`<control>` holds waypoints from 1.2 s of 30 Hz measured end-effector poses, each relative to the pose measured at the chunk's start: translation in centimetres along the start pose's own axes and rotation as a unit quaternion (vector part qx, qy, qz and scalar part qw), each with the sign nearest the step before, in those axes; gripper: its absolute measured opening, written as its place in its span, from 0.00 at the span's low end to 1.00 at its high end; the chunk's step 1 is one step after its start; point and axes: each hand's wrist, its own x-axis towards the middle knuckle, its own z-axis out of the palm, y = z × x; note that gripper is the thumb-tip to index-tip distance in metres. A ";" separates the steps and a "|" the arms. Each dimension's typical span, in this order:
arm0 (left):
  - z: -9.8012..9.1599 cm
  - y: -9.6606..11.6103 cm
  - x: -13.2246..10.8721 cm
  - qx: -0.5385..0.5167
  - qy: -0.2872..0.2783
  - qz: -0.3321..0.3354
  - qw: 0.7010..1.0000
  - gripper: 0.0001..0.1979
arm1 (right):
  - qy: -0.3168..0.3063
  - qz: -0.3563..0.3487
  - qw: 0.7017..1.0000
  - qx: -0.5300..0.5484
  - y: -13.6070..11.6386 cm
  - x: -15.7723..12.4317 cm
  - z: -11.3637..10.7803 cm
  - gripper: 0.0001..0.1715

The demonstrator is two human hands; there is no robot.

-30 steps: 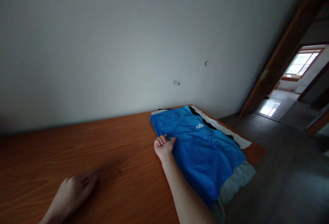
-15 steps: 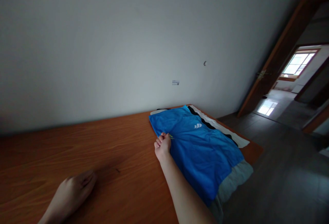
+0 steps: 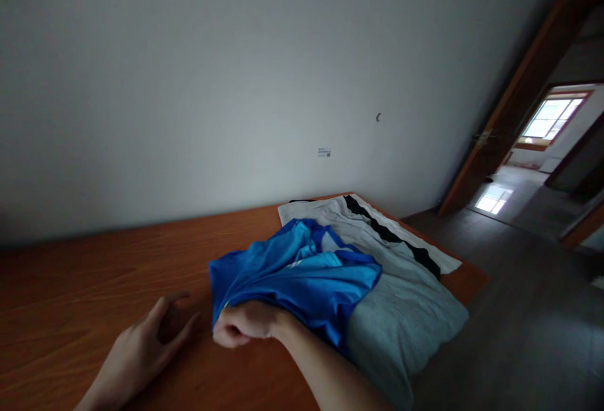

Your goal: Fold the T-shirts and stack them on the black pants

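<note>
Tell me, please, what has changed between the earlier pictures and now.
The right hand, gripping the blue cloth, has moved left and nearer the person. The cloth came along, now bunched, uncovering much of the grey cloth beneath. The left hand has opened, thumb and fingers apart. The grey cloth and the wall label stayed in place.

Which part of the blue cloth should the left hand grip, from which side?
Probably the far-left corner of the blue cloth, from the left: it juts past the grey cloth, nearest the open left hand, while the right hand is closed on the near-left part.
</note>
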 end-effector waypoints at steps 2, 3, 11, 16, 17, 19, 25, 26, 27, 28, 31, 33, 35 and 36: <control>0.2 -0.3 0.0 -0.021 -0.038 0.060 0.997 0.30 | -0.197 -0.003 0.980 0.004 0.2 0.6 1.0 0.42; 0.3 -0.4 0.0 -0.024 -0.051 0.101 0.993 0.32 | -0.237 -0.011 0.971 0.023 0.5 0.8 1.3 0.43; 0.7 1.8 -0.9 -0.006 -0.141 0.215 0.966 0.22 | -0.091 0.030 0.985 0.141 0.7 0.3 1.7 0.43; 0.9 2.8 -0.5 -0.172 -0.100 0.058 0.978 0.13 | 0.134 -0.054 0.964 0.222 -0.1 0.3 1.9 0.32; 0.9 2.8 -0.3 -0.215 -0.073 0.018 0.974 0.13 | 0.169 -0.074 0.959 0.213 -0.1 0.4 1.7 0.29; 0.6 2.7 0.1 -0.293 0.006 -0.063 0.954 0.14 | 0.260 -0.114 0.949 0.136 -0.2 0.5 1.1 0.27; -0.5 0.9 1.4 -0.599 0.183 -0.260 0.735 0.14 | 0.445 -0.191 0.780 -0.398 0.4 -1.2 -1.1 0.26; -0.8 0.6 1.5 -0.622 0.194 -0.268 0.710 0.13 | 0.443 -0.165 0.756 -0.454 0.7 -1.5 -1.4 0.33; -1.1 0.4 1.6 -0.638 0.197 -0.274 0.693 0.11 | 0.441 -0.129 0.740 -0.492 1.1 -1.6 -1.6 0.40; -1.4 0.3 1.6 -0.654 0.193 -0.280 0.676 0.10 | 0.440 -0.091 0.730 -0.515 1.5 -1.7 -1.7 0.46; -2.0 0.7 1.4 -0.716 0.167 -0.310 0.604 0.11 | 0.435 -0.013 0.722 -0.538 2.7 -1.2 -1.7 0.43; -1.8 1.4 1.1 -0.730 0.149 -0.311 0.590 0.10 | 0.430 -0.011 0.734 -0.525 3.2 -0.6 -1.4 0.24; -1.4 2.2 0.7 -0.724 0.131 -0.277 0.618 0.09 | 0.432 -0.040 0.769 -0.470 3.5 0.1 -1.1 0.10; -1.1 2.6 0.6 -0.712 0.123 -0.250 0.644 0.11 | 0.430 -0.062 0.794 -0.424 3.4 0.3 -0.9 0.08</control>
